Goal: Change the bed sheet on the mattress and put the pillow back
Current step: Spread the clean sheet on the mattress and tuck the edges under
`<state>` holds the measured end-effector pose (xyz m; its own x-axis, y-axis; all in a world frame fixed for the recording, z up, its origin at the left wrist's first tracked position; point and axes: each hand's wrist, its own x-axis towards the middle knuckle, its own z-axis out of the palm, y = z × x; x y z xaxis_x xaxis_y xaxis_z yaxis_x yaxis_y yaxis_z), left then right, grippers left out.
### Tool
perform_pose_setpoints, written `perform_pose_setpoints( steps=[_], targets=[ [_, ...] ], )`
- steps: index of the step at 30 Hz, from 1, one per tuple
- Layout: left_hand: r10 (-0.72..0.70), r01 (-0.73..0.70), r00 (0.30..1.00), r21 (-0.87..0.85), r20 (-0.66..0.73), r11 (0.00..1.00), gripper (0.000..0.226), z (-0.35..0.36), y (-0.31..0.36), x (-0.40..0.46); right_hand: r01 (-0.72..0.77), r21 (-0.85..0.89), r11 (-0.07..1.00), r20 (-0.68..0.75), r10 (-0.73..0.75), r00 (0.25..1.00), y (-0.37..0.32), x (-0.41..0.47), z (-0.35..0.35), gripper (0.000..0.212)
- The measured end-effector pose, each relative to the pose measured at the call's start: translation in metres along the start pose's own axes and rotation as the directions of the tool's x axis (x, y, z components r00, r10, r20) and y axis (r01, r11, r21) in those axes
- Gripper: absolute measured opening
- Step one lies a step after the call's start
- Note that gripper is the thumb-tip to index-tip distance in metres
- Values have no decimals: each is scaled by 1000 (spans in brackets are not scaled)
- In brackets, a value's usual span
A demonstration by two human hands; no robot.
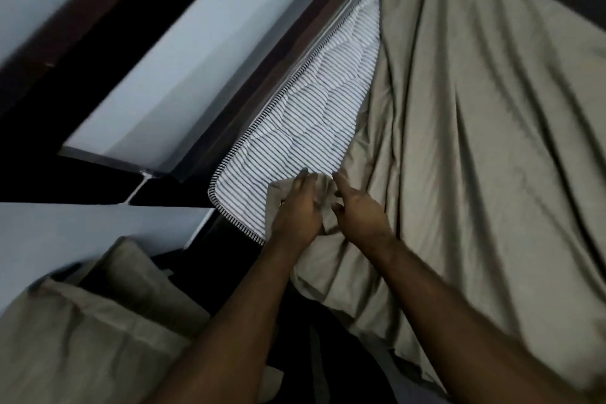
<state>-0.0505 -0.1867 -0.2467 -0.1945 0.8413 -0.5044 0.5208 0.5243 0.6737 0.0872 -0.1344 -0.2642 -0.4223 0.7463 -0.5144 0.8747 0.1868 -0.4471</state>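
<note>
At frame centre, the left hand [296, 207] clutches a bunched sheet [459, 141] corner over the mattress [295, 128]; the right hand [359, 207], its grip released, fingers spread, touches it.

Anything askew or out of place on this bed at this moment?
Yes. The beige sheet lies wrinkled and pulled aside, leaving a wedge of the striped mattress bare along the headboard side. The left hand grips its bunched corner; the right hand hovers beside. The pillow lies off the mattress.

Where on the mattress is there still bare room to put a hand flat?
The bare striped mattress shows as a wedge between the dark bed frame and the edge of the beige sheet. It is crowded at the near corner, where the left hand and right hand bunch the sheet.
</note>
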Motion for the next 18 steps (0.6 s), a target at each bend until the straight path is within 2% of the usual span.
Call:
perform_pose_setpoints(
  steps=[2, 3, 6, 9, 10, 12, 14, 16, 17, 18],
  targets=[
    [-14, 14, 999, 9, 34, 1000, 90, 17, -19, 21, -50, -22, 999, 14, 50, 999, 15, 8, 21, 66],
    [-32, 30, 999, 43, 44, 999, 85, 27, -29, 30, -73, 5, 997, 10, 73, 997, 22, 11, 31, 65],
    [-18, 36, 995, 202, -93, 979, 51, 45, -44, 46, -81, 81, 993, -54, 86, 995, 36, 13, 48, 64],
    [-50, 73, 991, 190, -127, 979, 29, 37, -35, 47, -63, 108, 992, -113, 75, 991, 32, 13, 48, 70],
    [-10, 36, 985, 149, -170, 988, 25, 29, -32, 43, -53, 99, 994, -127, 65, 990, 27, 11, 44, 74],
    [61, -81, 946, -51, -318, 995, 27, 11, -23, 27, -29, 91, 995, -132, 41, 990, 12, 5, 35, 81],
    [130, -229, 854, -140, -504, 963, 22, -10, -10, -1, 31, 105, 994, -123, -18, 992, -7, -1, 20, 86],
    [129, -316, 759, -187, -638, 930, 24, -28, 2, -36, 135, 89, 987, -166, -119, 979, -32, -5, 3, 89],
    [41, -348, 767, -362, -640, 865, 26, -34, 10, -50, 178, 84, 980, -194, -159, 968, -45, -6, -6, 90],
    [-83, -375, 802, -606, -592, 701, 29, -43, 20, -63, 213, 78, 974, -213, -193, 958, -61, -9, -17, 91]
  ],
)
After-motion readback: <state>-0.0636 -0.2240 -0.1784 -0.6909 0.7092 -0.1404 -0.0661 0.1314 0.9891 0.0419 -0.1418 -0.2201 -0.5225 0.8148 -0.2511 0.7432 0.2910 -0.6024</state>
